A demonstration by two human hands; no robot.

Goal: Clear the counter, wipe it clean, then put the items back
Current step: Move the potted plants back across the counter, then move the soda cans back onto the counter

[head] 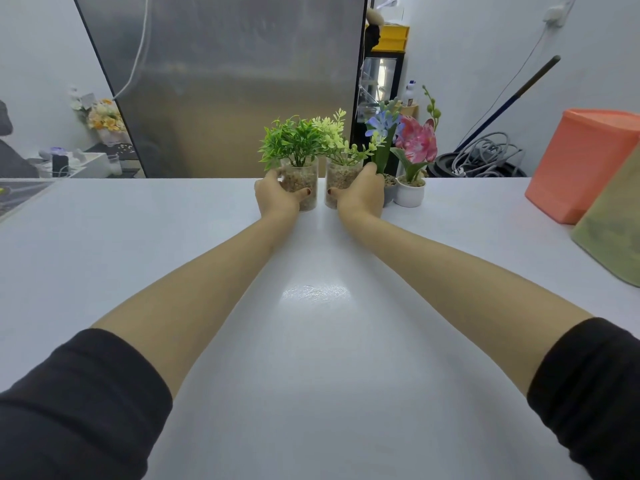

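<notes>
Two clear pebble-filled pots stand side by side at the far edge of the white counter (311, 341). My left hand (277, 197) grips the left pot with the dark green plant (303, 176), thumb across its front. My right hand (360, 195) grips the right pot with the pale green plant (341, 174) the same way. Both pots rest on the counter. Just to the right stand a grey pot with a blue flower (389, 188) and a white pot with a pink flower (410, 192).
An orange plastic container (581, 164) and a green one (613, 230) stand at the counter's right side. A dark mat (17, 195) lies at the far left edge. A steel fridge (225, 81) rises behind the counter.
</notes>
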